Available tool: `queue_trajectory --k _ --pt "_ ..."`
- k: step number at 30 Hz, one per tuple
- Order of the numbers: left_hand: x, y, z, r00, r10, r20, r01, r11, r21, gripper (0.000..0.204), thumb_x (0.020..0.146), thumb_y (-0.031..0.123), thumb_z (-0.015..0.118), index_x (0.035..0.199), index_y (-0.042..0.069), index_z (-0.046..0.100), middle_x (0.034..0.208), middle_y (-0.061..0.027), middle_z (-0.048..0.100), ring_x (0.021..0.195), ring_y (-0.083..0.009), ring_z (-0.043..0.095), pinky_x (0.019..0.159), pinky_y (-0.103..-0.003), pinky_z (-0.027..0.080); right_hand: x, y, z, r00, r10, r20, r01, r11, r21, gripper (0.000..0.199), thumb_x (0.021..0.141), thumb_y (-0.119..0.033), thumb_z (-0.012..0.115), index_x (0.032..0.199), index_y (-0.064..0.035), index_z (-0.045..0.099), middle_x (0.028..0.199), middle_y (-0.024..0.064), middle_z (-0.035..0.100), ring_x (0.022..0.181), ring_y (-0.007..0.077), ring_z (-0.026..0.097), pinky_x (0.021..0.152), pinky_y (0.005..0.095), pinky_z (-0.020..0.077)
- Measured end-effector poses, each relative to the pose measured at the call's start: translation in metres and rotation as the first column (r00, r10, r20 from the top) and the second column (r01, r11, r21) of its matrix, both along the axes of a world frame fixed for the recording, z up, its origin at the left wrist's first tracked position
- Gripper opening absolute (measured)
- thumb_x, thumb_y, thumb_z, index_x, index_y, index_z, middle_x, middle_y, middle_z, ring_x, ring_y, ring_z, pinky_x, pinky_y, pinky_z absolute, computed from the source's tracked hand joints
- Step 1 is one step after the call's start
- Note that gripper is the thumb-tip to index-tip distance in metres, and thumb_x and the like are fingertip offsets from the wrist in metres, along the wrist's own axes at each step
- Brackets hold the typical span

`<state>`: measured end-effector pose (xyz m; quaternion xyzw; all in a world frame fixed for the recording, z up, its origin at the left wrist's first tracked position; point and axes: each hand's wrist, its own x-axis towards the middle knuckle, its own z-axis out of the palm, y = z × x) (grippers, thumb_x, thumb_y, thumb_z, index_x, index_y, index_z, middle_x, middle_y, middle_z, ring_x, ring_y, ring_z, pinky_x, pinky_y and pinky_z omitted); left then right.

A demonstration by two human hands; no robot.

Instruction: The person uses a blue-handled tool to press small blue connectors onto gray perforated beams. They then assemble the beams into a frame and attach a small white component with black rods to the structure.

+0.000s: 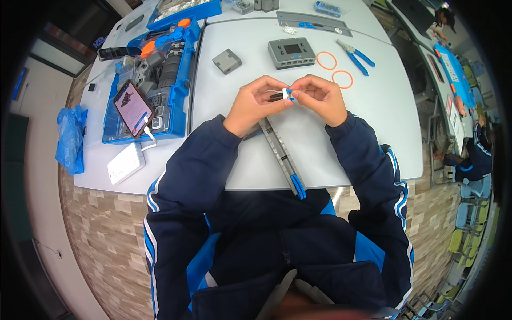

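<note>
Hands [288, 98] pinch small part [285, 94] | grey beam [281, 154] beneath | pliers [354, 55] beyond

White tables [373, 117] stand on a brown-patterned tiled floor [106, 240], with green chairs [458, 240] at right.

A phone [133, 108] with a lit pink-white screen is propped in the blue case. A dark screen is set in the grey control box [291, 52].
</note>
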<state>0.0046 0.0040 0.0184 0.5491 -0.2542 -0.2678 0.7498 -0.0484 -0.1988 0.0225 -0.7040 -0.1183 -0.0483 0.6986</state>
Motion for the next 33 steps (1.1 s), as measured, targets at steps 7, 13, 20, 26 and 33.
queue_trajectory --k 7,13,20,26,33 --pt "-0.002 -0.002 -0.002 0.995 -0.002 0.101 0.0 1.0 0.02 0.028 0.082 -0.001 0.075 0.106 0.001 0.062 0.109 -0.0074 0.067 0.104 -0.0137 0.063 0.091 -0.029 0.051 -0.002 -0.001 0.007 0.977 -0.054 0.207 0.119 0.941 -0.318 0.011 0.082 0.002 0.068 0.093 0.0011 0.066 0.085 0.002 0.063 0.077 0.0077 0.057 0.067 0.0215 0.0459" --pt "-0.003 -0.001 -0.005 0.988 0.012 0.157 -0.021 0.998 0.055 0.028 0.083 -0.002 0.073 0.109 0.001 0.062 0.114 -0.0099 0.066 0.105 -0.0161 0.063 0.093 -0.03 0.051 -0.001 -0.005 0.004 0.949 -0.108 0.298 0.228 0.885 -0.406 0.01 0.08 0.0 0.069 0.089 -0.0003 0.066 0.081 0.0013 0.063 0.07 0.0069 0.056 0.065 0.0212 0.0454" --pt "0.009 0.004 -0.003 0.973 0.092 0.212 -0.105 0.993 0.052 0.026 0.086 0.001 0.071 0.111 0.0 0.062 0.116 -0.0125 0.066 0.105 -0.0185 0.065 0.094 -0.032 0.051 0.043 -0.119 -0.018 0.616 -0.311 0.724 0.785 0.163 -0.598 0.034 0.086 -0.024 0.072 0.114 -0.0064 0.066 0.118 0.0087 0.067 0.105 0.024 0.062 0.084 0.0328 0.0492" --pt "0.011 0.003 -0.005 0.972 0.106 0.211 -0.111 0.994 0.009 0.029 0.092 0.008 0.067 0.119 0.0 0.06 0.122 -0.0133 0.063 0.107 -0.0205 0.065 0.097 -0.033 0.05 0.062 -0.196 -0.057 0.685 -0.312 0.658 0.691 -0.009 -0.723 0.043 0.087 -0.036 0.07 0.121 -0.0097 0.064 0.129 0.0095 0.06 0.113 0.033 0.056 0.092 0.0401 0.0458" --pt "0.017 0.006 -0.007 0.945 0.167 0.28 -0.18 0.984 0.019 0.034 0.097 0.01 0.06 0.129 0.001 0.056 0.126 -0.0115 0.062 0.107 -0.0206 0.064 0.096 -0.032 0.049 0.06 -0.193 -0.035 0.719 -0.43 0.546 0.656 0.164 -0.736 0.023 0.085 -0.025 0.073 0.099 -0.0065 0.069 0.113 0.0103 0.067 0.096 0.0303 0.059 0.083 0.0404 0.048"
